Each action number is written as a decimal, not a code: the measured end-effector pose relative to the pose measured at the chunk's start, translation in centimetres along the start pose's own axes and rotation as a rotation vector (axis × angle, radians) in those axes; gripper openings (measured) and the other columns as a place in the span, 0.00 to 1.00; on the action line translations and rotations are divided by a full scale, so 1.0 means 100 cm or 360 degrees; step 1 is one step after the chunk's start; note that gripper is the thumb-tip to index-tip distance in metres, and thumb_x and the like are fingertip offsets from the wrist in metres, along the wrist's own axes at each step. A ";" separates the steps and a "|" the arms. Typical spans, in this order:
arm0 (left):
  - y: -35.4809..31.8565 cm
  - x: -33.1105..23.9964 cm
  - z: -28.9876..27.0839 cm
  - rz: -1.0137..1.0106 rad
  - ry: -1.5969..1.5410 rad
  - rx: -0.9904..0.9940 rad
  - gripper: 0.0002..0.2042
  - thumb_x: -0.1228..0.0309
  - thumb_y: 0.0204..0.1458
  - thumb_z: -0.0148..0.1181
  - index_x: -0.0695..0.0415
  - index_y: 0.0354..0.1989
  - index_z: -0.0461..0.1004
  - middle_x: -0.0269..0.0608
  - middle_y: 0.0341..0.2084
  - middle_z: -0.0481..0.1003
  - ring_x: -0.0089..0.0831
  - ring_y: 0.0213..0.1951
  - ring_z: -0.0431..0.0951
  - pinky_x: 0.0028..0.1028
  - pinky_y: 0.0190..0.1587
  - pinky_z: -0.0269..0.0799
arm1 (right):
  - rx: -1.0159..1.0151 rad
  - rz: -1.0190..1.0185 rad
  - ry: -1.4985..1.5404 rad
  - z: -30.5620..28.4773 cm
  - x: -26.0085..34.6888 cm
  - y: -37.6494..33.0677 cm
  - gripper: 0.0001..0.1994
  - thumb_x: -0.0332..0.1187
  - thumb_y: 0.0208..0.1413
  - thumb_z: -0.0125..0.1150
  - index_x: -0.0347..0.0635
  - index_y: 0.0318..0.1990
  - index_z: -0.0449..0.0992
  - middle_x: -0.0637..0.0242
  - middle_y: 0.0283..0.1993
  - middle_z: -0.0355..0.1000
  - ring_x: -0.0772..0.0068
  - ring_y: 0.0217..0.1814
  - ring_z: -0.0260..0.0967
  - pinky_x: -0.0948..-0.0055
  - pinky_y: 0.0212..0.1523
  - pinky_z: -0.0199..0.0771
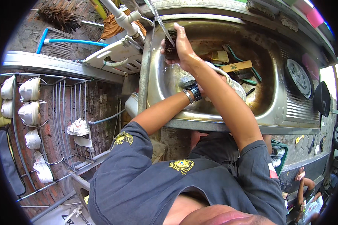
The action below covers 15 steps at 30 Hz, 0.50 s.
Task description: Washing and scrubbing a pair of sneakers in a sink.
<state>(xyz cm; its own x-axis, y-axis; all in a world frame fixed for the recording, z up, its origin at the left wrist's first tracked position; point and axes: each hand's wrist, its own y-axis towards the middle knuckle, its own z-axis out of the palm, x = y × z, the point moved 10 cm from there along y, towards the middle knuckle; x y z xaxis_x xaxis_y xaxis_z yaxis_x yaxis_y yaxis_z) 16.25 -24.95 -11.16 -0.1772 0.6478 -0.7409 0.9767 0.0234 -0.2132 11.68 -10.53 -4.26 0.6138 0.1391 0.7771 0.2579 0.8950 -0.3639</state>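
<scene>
My right hand [184, 47] is closed around a dark-bristled brush [170, 44] at the left end of the steel sink [268, 108]. Water from a thin stream [162, 26] runs down onto the brush. Below it, my left hand [201, 91] reaches under my right forearm, beside a pale shoe [239, 92] with a white sole edge. That forearm hides most of the left hand, including its fingers, and part of the shoe. A wooden-backed brush [236, 66], another pale-bristled brush [219, 57] and green-handled tools [256, 75] lie in the basin behind the shoe.
White shoes [29, 89] stand on a metal rack [60, 123] to the left. A white pipe [125, 22] rises beside the sink's left edge. On the drainboard at right sits a round dark dish [299, 78]. Another person [310, 202] is at the lower right.
</scene>
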 end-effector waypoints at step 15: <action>0.000 -0.010 -0.002 -0.0201 0.0191 0.0166 0.29 0.43 0.59 0.58 0.65 0.38 0.81 0.56 0.32 0.82 0.46 0.35 0.81 0.41 0.43 0.73 | 0.0011 0.0001 0.0016 -0.014 -0.007 -0.022 0.37 0.72 0.63 0.35 0.45 0.33 0.74 0.63 0.23 0.74 0.66 0.17 0.69 0.69 0.16 0.61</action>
